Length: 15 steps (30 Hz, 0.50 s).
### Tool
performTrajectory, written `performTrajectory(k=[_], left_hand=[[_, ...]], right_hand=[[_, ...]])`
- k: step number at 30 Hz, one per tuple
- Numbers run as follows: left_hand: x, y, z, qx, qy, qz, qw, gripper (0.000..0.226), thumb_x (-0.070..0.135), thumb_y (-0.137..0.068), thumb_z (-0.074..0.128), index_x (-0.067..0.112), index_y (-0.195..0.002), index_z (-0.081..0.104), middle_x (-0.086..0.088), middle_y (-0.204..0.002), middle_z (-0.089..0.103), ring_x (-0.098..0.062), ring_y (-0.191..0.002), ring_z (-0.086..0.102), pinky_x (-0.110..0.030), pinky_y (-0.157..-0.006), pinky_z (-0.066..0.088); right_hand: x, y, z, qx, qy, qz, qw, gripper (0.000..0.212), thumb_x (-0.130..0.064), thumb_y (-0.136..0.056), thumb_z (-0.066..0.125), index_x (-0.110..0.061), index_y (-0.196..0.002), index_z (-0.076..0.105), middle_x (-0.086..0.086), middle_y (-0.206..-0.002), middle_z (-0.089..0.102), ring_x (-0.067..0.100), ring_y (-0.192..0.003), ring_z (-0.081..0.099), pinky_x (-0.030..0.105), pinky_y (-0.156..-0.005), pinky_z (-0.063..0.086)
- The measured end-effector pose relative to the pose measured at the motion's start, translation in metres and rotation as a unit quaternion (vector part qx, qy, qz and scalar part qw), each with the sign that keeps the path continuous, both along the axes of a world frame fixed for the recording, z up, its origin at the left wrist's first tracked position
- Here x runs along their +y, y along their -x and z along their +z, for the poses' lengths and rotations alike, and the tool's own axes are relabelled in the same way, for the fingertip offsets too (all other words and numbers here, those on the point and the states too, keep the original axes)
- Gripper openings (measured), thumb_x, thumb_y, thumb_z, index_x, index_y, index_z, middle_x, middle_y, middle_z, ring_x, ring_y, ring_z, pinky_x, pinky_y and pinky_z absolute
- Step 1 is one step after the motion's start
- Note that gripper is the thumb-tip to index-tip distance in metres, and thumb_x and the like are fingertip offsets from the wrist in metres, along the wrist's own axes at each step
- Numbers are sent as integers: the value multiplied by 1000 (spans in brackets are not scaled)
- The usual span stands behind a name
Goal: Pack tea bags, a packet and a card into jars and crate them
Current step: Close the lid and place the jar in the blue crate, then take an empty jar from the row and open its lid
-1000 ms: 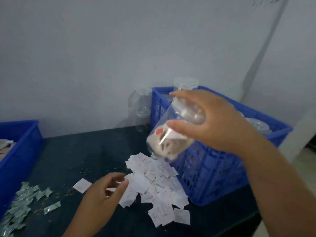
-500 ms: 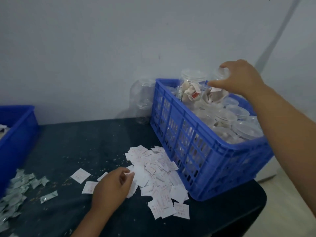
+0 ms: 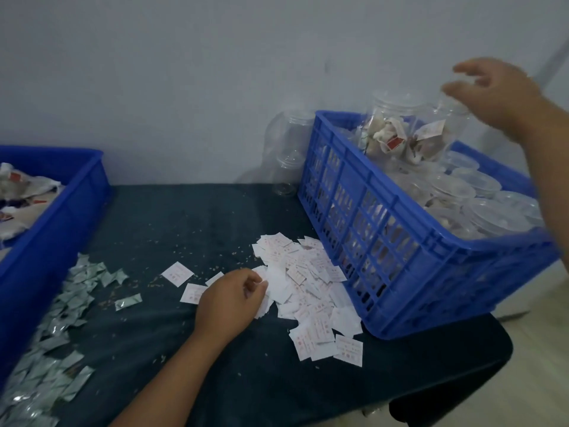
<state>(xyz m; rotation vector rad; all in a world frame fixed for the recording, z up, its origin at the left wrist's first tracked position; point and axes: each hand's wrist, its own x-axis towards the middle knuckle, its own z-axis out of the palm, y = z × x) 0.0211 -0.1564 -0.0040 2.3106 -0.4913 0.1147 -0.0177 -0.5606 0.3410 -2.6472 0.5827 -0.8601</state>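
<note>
We are in a small packing room, a place where lots of the same thing get filled by hand. We see a dark work table [image 3: 215, 217] pushed against a bare grey wall [image 3: 184, 72]. On it sits a blue crate [image 3: 400, 211] packed with clear jars [image 3: 462, 192], some with tea bags [image 3: 388, 134] inside. At the left is a second blue bin [image 3: 61, 217]. On the table lie a big heap of white cards [image 3: 308, 282] and a heap of silver packets [image 3: 61, 318].

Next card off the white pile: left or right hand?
Left. The left hand lies on the card pile, fingers pinching a card; the right hand hovers open over the crate.
</note>
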Motion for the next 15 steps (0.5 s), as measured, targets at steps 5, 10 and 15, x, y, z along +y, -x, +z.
performTrajectory(k=[5,10,15], left_hand=[[0,1,0,6,-5,5,1000,15,56,-90,65,41,-88,65,27,-80,63,12,-87,57,-11,-60,34],[0,2,2,6,-7,-3,1000,13,54,-91,66,42,-86,64,27,-82,63,9,-81,58,-13,-61,37],[5,5,3,10,7,-13,1000,14,51,-91,65,40,-83,63,24,-80,63,6,-83,59,-13,-59,35]], right_hand=[[54,31,17,-262,2,35,965,16,-52,-98,57,-45,-107,68,-17,-116,72,-15,-103,64,10,-95,47],[146,62,-1,-206,6,194,959,23,-47,-103,62,-30,-111,74,-9,-103,77,10,-96,74,36,-88,62],[235,60,-89,67,-19,326,943,32,-67,-97,61,-41,-112,72,-23,-102,72,-4,-98,70,16,-80,57]])
